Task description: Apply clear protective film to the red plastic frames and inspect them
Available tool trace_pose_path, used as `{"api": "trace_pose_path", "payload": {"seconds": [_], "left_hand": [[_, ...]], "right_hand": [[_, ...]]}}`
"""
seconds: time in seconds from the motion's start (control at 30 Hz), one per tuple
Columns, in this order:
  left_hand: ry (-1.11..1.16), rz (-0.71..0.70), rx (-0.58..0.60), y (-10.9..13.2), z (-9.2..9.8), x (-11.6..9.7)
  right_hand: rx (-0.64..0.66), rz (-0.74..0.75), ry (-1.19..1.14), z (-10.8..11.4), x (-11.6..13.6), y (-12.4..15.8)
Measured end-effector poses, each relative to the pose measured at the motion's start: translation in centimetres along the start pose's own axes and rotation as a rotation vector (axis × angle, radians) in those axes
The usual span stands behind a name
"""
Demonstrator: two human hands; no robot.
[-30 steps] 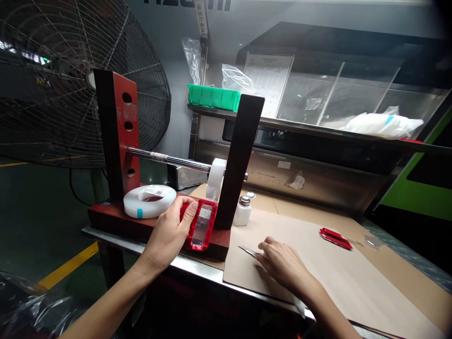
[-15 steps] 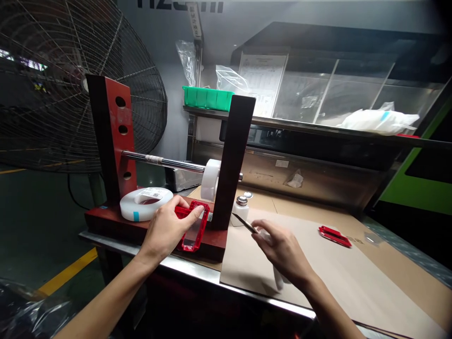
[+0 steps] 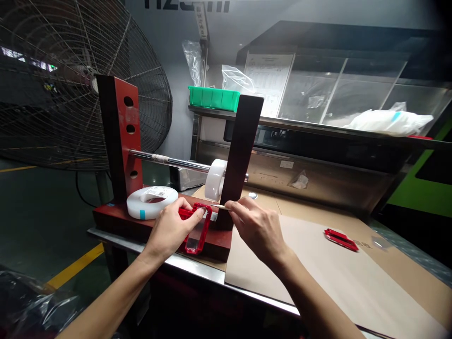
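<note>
My left hand [image 3: 173,226] is closed on a red rectangular frame [image 3: 201,235] with a clear middle, its thumb pressing the upper part. Another red piece [image 3: 184,213] shows beside the frame under my fingers. In my right hand [image 3: 259,226], the fingers pinch a slim pointed tool [image 3: 219,206], possibly tweezers. Its tip points left and is close to the frame's upper right corner; I cannot tell whether they touch. Behind both hands stands a dark red stand [image 3: 122,127] with a metal rod [image 3: 183,164], which carries a white tape roll [image 3: 214,181].
A second tape roll [image 3: 136,207] lies on the stand's base, left of my hand. Red parts [image 3: 341,240] rest on the cardboard [image 3: 300,263] at right. A green bin [image 3: 213,99] sits on the shelf behind. A large fan [image 3: 141,70] stands at left.
My right hand has moved left and up, bringing the tool's tip to the red frame. It now hides the white bottle. My left hand keeps its grip on the frame.
</note>
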State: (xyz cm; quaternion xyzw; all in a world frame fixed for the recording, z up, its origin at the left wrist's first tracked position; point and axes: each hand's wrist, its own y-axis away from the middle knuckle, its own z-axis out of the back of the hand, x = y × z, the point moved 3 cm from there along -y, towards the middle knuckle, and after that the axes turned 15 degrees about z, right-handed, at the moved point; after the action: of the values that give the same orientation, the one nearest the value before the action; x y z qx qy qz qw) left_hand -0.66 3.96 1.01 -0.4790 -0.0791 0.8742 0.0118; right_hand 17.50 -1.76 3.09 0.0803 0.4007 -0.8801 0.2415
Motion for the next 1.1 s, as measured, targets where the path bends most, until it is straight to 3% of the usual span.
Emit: {"api": "trace_pose_path", "payload": {"seconds": [0.6, 0.73, 0.87, 1.1], "left_hand": [[0.004, 0.019, -0.007, 0.3, 0.1, 0.7], [0.004, 0.047, 0.011, 0.5, 0.1, 1.1], [0.047, 0.084, 0.037, 0.9, -0.2, 1.3], [0.264, 0.189, 0.258, 2.1, -2.6, 2.2]], "right_hand": [[0.146, 0.076, 0.111, 0.1, 1.4, -0.4], [0.239, -0.020, 0.062, -1.0, 0.1, 1.7], [0.419, -0.185, -0.187, -2.2, -1.3, 4.8], [0.557, -0.280, -0.476, -3.3, -2.7, 9.6]]}}
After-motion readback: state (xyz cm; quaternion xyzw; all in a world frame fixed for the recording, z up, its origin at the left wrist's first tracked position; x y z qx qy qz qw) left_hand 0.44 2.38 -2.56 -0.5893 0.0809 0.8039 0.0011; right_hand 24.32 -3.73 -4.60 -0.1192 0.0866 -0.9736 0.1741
